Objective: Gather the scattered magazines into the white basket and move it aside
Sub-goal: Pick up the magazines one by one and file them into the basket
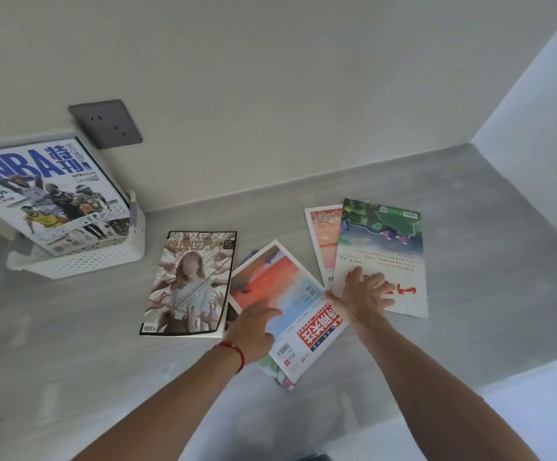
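pale walls are seen meeting in a corner behind a grey surface (420, 361), and a dark grey wall socket (105, 124) is fixed to the wall just above the white basket (81, 261).

the white basket is used as the landmark. it is found at the far left of the surface, against the wall. an nba magazine (42, 197) is stood in the basket, tilted, with its top leaned toward the wall and much of it poking out above the rim. its cover is white and blue with basketball players on it.

just to the right of the basket, a magazine with a long-haired figure (190, 287) on the cover is laid flat on the surface. further right from the basket, a red and blue magazine (277, 294) is laid at a slant, with one corner tucked under the figure magazine's edge. another thin one is partly hidden below it, and little of it can be told. well to the right of the basket, a green and white magazine (381, 257) is laid on top of an orange magazine (323, 237), so only a strip of the orange one is seen.

the left hand (253, 331) is held open over the red and blue magazine, fingers loose, and a red string (233, 352) is worn on its wrist. the right hand (365, 296) is laid open with fingers spread flat on the near end of the green and white magazine. nothing is gripped by either hand.
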### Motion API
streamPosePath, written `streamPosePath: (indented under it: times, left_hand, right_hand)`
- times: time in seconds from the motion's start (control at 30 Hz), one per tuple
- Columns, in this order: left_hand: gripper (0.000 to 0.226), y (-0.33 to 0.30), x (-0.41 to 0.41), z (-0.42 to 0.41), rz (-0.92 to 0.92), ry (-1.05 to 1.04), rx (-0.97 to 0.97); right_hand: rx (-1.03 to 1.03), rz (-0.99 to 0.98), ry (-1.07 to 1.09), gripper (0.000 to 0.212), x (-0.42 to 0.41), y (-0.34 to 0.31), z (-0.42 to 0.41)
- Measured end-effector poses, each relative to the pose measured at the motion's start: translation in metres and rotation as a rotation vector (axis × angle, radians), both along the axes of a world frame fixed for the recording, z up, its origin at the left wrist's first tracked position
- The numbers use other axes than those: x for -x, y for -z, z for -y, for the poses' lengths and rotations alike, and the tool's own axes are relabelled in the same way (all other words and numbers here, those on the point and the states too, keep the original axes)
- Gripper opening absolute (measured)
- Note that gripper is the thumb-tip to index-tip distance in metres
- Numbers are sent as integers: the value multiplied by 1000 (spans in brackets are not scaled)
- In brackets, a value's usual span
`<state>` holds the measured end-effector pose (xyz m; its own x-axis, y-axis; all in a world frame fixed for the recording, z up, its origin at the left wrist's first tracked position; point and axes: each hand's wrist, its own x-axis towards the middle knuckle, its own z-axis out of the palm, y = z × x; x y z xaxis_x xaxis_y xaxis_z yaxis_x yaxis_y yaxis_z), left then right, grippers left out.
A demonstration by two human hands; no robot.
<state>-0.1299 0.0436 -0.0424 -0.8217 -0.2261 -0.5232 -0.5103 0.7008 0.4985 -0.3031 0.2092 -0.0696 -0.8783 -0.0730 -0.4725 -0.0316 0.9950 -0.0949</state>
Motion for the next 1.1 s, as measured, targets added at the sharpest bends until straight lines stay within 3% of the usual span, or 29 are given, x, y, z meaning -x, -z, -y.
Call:
streamPosePath:
  times: [0.23, 0.37, 0.43, 0.5, 0.57, 0.67, 0.87, 1.0, 1.1]
  left_hand:
    - [67, 13, -5, -13, 80, 66, 104]
    - [66, 11, -3, -9, 126, 112, 154]
    - [55, 9, 0, -9, 81, 85, 156]
    - [31, 4, 2, -12, -83, -4, 250]
    - [22, 4, 4, -16, -286, -27, 443]
    - [27, 10, 15, -22, -408, 45, 587]
    - [68, 20, 63, -11, -152, 203, 406]
    - [71, 22, 101, 15, -29, 290, 412]
    - [48, 23, 112, 10, -56, 331, 410]
  right_hand:
    - [-51, -74, -358, 92, -4, 1, -42]
    - [32, -89, -665, 86, -13, 4, -79]
    - [110, -18, -797, 90, -15, 4, -97]
    - [165, 58, -876, 94, -14, 1, -110]
    - [176, 71, -907, 92, -13, -3, -118]
    - [147, -4, -893, 85, -18, -10, -123]
    - [211, -158, -656, 66, -55, -6, -101]
    - [158, -81, -710, 68, -70, 1, -101]
    - [171, -41, -722, 62, -70, -3, -116]
